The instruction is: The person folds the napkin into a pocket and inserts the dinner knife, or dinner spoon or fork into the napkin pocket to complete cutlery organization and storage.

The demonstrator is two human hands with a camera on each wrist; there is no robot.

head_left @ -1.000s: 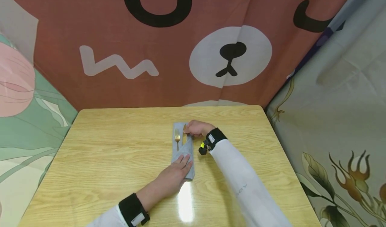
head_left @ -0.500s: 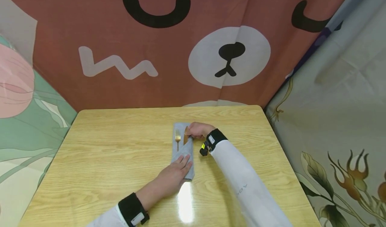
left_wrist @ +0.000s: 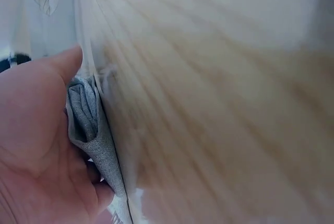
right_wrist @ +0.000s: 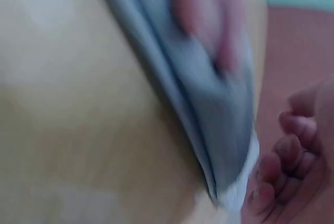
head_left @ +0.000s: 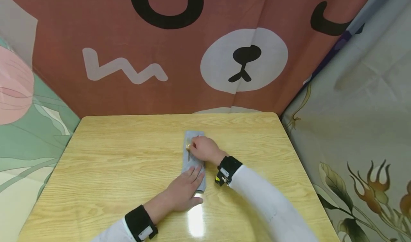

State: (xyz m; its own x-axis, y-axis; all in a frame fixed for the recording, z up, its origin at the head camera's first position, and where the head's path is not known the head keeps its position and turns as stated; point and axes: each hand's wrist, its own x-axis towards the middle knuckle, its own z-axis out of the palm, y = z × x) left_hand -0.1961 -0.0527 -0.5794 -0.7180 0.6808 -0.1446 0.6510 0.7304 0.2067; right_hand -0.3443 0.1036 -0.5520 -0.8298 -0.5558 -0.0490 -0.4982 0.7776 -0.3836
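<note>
A folded grey-blue napkin point(head_left: 194, 133) lies lengthwise on the table. My left hand point(head_left: 183, 186) presses on its near half with fingers extended; the left wrist view shows the napkin's rolled end point(left_wrist: 86, 112) beside my thumb. A gold fork point(head_left: 188, 144) lies on the left part of the napkin, tines toward the far edge. Over the napkin's far half, just right of the fork, is my right hand point(head_left: 205, 148). Its fingers point(right_wrist: 271, 166) are loosely curled in the right wrist view, with nothing visible between them. The knife is hidden, with my right hand over its earlier spot.
The light wooden table point(head_left: 128, 156) ends at a brown curtain point(head_left: 179, 99) with a printed bear face. Patterned cloth point(head_left: 363, 135) hangs along the right side, and a green floral cloth point(head_left: 48, 135) along the left.
My right hand has let go of the knife beside the napkin's right edge and moved left and nearer, over the napkin toward the fork. My left hand stays, its thumb now spread outward.
</note>
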